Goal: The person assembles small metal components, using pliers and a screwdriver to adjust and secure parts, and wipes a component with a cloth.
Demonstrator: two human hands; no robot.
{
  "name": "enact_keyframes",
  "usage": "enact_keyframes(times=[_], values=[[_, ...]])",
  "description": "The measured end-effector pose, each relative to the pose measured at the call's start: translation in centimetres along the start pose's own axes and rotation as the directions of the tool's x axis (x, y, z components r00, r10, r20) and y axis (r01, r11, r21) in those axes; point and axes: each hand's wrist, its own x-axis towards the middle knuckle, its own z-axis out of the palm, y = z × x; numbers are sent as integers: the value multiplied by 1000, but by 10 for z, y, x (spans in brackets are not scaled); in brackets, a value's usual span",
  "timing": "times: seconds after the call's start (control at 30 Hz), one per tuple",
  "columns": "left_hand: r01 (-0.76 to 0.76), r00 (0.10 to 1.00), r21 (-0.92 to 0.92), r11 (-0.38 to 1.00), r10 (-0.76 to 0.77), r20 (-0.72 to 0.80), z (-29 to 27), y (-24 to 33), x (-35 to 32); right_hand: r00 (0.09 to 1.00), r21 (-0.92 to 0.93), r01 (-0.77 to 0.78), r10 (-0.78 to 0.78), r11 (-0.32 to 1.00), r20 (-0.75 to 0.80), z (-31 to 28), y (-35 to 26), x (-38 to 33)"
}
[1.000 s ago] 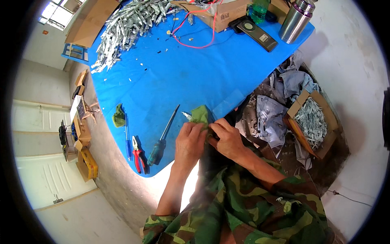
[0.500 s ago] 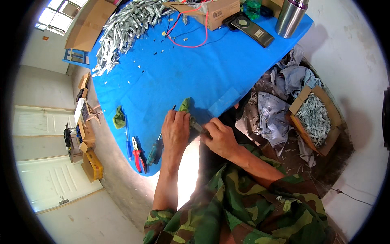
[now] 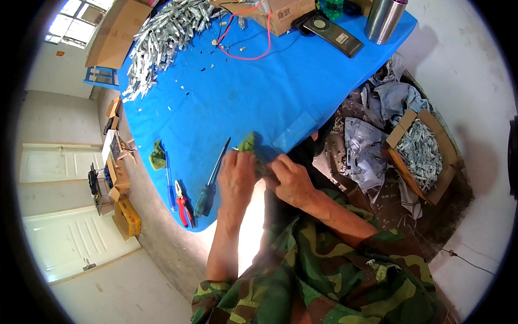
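Close together at the near edge of the blue table, both my hands have curled fingers. My left hand (image 3: 237, 175) is closed on a green cloth (image 3: 247, 142), whose end pokes out beyond the fingers. My right hand (image 3: 292, 181) is pinched beside it; between the hands is a small greyish piece, blurred and mostly hidden. Just left of my left hand lies a long screwdriver (image 3: 204, 201) with a dark teal handle. Red-handled pliers (image 3: 183, 208), a blue-handled screwdriver (image 3: 171, 197) and a second green cloth (image 3: 158, 155) lie further left.
A heap of silvery strip-like pieces (image 3: 162, 46) covers the table's far left. At the back are a cardboard box (image 3: 291, 15), a pink-red cord (image 3: 253, 58), a dark rectangular device (image 3: 333, 35) and a steel flask (image 3: 384, 21). An open carton of similar pieces (image 3: 420, 156) stands at right.
My left hand has shifted slightly right, closer to my right hand, uncovering more of the long screwdriver's shaft. The grey piece between the hands shows less now.
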Motion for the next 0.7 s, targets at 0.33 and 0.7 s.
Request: enact_keyframes(times=[0.33,0.7], values=[[128,988,-74,989,-134,-79,-7,-16,11,1000,2,-7,7,1000,-5,3,4,2],[69,998,-156,985,-69,2,-4,11,-23,999,-12,-9,10,1000,49,-4,-2,4]])
